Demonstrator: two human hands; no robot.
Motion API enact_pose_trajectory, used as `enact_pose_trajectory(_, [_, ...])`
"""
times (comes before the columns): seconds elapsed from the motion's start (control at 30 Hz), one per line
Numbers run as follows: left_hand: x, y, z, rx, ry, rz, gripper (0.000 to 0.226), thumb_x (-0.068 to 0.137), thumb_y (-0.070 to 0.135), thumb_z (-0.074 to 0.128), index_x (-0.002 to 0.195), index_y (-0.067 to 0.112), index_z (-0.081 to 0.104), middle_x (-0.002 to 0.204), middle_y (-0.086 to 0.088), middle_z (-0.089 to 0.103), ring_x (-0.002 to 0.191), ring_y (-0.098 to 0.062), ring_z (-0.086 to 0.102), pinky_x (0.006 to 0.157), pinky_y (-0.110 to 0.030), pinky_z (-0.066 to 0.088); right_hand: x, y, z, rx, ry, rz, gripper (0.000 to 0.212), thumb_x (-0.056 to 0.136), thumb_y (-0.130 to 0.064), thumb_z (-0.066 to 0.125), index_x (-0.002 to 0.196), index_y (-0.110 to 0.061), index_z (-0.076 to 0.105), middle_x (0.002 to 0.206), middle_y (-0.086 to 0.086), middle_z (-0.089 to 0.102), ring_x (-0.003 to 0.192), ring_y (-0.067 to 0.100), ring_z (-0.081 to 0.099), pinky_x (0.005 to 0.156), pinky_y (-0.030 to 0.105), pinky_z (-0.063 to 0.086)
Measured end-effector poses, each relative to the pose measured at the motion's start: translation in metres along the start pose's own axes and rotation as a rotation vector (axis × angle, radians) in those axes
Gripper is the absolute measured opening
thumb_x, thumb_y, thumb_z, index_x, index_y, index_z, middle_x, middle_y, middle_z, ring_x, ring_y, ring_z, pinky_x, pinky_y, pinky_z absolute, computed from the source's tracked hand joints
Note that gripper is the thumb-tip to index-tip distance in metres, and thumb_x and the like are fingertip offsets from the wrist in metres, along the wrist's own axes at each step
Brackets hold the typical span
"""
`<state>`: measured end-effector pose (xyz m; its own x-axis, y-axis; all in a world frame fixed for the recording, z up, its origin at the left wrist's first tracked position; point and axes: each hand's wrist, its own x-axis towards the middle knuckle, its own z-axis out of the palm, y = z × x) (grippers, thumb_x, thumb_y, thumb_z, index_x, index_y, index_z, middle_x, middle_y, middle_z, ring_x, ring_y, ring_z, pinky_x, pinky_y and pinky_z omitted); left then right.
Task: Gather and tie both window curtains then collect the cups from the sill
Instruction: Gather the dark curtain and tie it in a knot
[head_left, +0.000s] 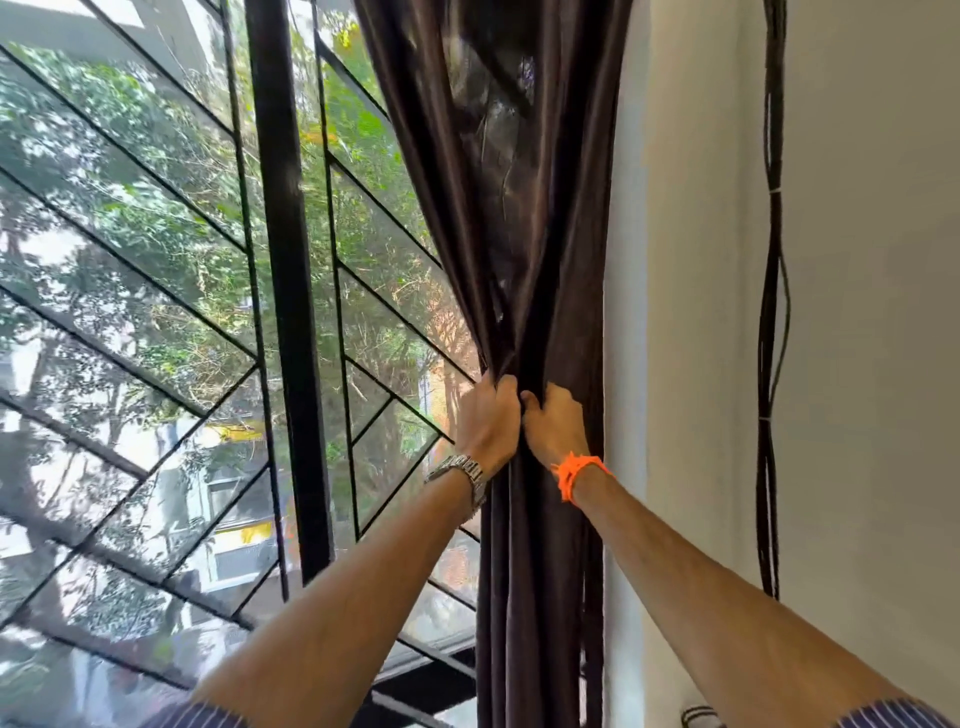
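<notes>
A dark brown curtain (519, 208) hangs bunched at the window's right edge, against the white wall. My left hand (491, 421), with a metal watch on its wrist, grips the gathered folds from the left. Touching it on the right, my right hand (553, 426), with an orange thread on its wrist, clutches the same bunch. Above the hands the cloth fans out; below them it drops in narrow pleats. No cups and no sill top are in view, and no second curtain shows.
A black window frame post (288, 312) and a black diagonal grille (156, 291) cover the glass to the left, with trees and buildings outside. Black cables (771, 364) run down the white wall (872, 312) to the right.
</notes>
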<state>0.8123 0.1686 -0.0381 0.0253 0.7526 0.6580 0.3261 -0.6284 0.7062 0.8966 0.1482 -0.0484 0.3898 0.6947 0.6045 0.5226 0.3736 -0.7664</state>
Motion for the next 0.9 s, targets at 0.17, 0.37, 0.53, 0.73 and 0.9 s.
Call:
enact_pose_trajectory(0.17, [-0.007, -0.010, -0.005, -0.015, -0.136, -0.022, 0.045, 0.095, 0.042, 0.031, 0.112, 0.014, 0.062, 0.109, -0.011, 0.066, 0.098, -0.029, 0.060, 0.082, -0.038, 0.044, -0.020, -0.009, 0.003, -0.077, -0.036, -0.088, 0.031, 0.098, -0.014, 0.040, 0.122, -0.006, 0.059, 0.113, 0.019, 0.068, 0.103, 0.032, 0.065, 0.078, 0.019, 0.047])
enact_pose_trajectory(0.37, [-0.001, 0.001, -0.011, -0.061, -0.389, -0.035, 0.061, 0.098, 0.055, 0.031, 0.148, 0.021, 0.030, 0.140, -0.001, 0.050, 0.121, -0.015, 0.050, 0.099, -0.024, 0.034, -0.033, -0.011, -0.004, -0.205, -0.163, -0.101, 0.042, 0.095, -0.009, 0.042, 0.137, -0.005, 0.045, 0.113, 0.019, 0.067, 0.101, 0.031, 0.067, 0.088, 0.036, 0.055])
enact_pose_trajectory(0.53, [-0.010, 0.013, -0.013, -0.233, -0.489, -0.120, 0.101, 0.065, 0.086, 0.053, 0.146, 0.028, 0.035, 0.138, 0.006, 0.054, 0.122, -0.013, 0.053, 0.110, -0.037, 0.038, -0.039, -0.015, -0.004, -0.198, -0.208, -0.073, 0.038, 0.096, -0.003, 0.040, 0.131, 0.003, 0.051, 0.122, 0.022, 0.062, 0.112, 0.036, 0.060, 0.087, 0.028, 0.046])
enact_pose_trajectory(0.73, [-0.009, 0.020, -0.007, 0.154, -0.221, -0.087, 0.045, 0.082, 0.038, 0.065, 0.121, 0.018, 0.055, 0.104, -0.001, 0.065, 0.090, -0.021, 0.059, 0.077, -0.029, 0.047, -0.050, 0.004, -0.013, -0.147, -0.272, -0.099, 0.031, 0.077, 0.006, 0.042, 0.100, 0.003, 0.062, 0.071, 0.004, 0.060, 0.052, 0.009, 0.050, 0.042, 0.010, 0.035])
enact_pose_trajectory(0.9, [-0.016, 0.026, -0.003, 0.181, -0.088, -0.086, 0.015, 0.080, 0.009, 0.045, 0.092, 0.015, 0.052, 0.073, 0.006, 0.048, 0.072, -0.021, 0.051, 0.050, -0.021, 0.029, -0.047, 0.014, -0.024, 0.162, -0.265, -0.088, 0.033, 0.082, -0.008, 0.044, 0.103, -0.015, 0.068, 0.093, 0.000, 0.072, 0.085, 0.011, 0.066, 0.076, 0.024, 0.054])
